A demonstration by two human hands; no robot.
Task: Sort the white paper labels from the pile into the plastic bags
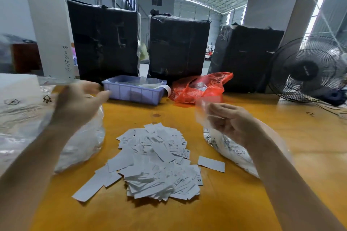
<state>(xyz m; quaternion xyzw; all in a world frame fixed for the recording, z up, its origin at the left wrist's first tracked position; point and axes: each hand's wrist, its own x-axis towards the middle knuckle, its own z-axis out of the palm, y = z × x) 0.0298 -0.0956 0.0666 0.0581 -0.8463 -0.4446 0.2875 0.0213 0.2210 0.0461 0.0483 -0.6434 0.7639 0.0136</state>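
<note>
A loose pile of white paper labels [154, 161] lies in the middle of the yellow table [281, 155]. My left hand [78, 101] hovers blurred above a large clear plastic bag [82, 142] at the left, fingers spread and holding nothing I can see. My right hand [231, 120] is raised right of the pile and pinches a small clear plastic bag [203, 110], blurred by motion. Beneath that hand lies a clear bag of printed labels [227, 146].
A lilac plastic tray [131, 92] and a red plastic bag [199, 88] sit behind the pile. Three black wrapped bales [178, 45] stand along the table's far edge. A black fan [308, 69] stands at the right. A white sheet and plastic [18, 95] lie far left.
</note>
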